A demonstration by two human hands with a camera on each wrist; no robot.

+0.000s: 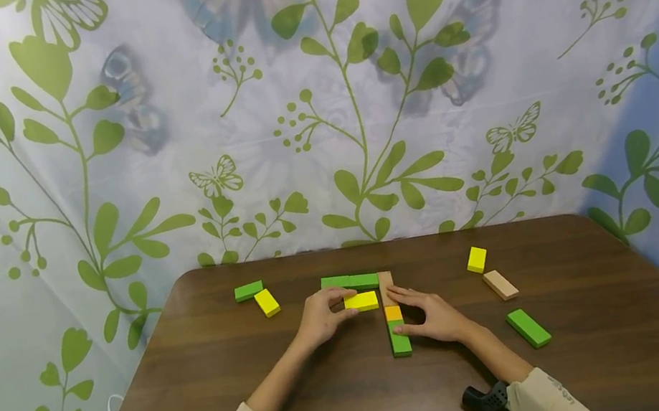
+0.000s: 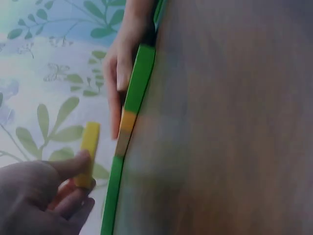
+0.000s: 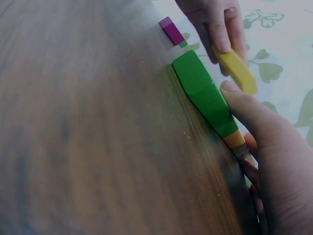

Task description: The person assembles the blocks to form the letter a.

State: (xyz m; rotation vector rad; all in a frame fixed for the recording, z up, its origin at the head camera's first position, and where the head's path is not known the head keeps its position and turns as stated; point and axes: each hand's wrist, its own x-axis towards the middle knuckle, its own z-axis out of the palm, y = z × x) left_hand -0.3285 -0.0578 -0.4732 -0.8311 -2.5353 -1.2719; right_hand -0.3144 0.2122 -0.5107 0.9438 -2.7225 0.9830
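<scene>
A yellow block (image 1: 362, 302) is pinched between the thumb and fingers of my left hand (image 1: 321, 317); the left wrist view shows the same yellow block (image 2: 89, 152) held off the surface. To its right runs a column of a wooden block (image 1: 386, 285), an orange block (image 1: 393, 313) and a green block (image 1: 401, 345). My right hand (image 1: 436, 317) touches this column, fingertips at the wooden block and thumb on the green one. Two green blocks (image 1: 342, 281) lie end to end behind the yellow block, meeting the column's far end.
On the brown table (image 1: 218, 399), a green block (image 1: 248, 291) and a yellow block (image 1: 267, 303) lie at the left. A yellow block (image 1: 477, 259), a wooden block (image 1: 501, 285) and a green block (image 1: 528, 328) lie at the right. A patterned curtain hangs behind.
</scene>
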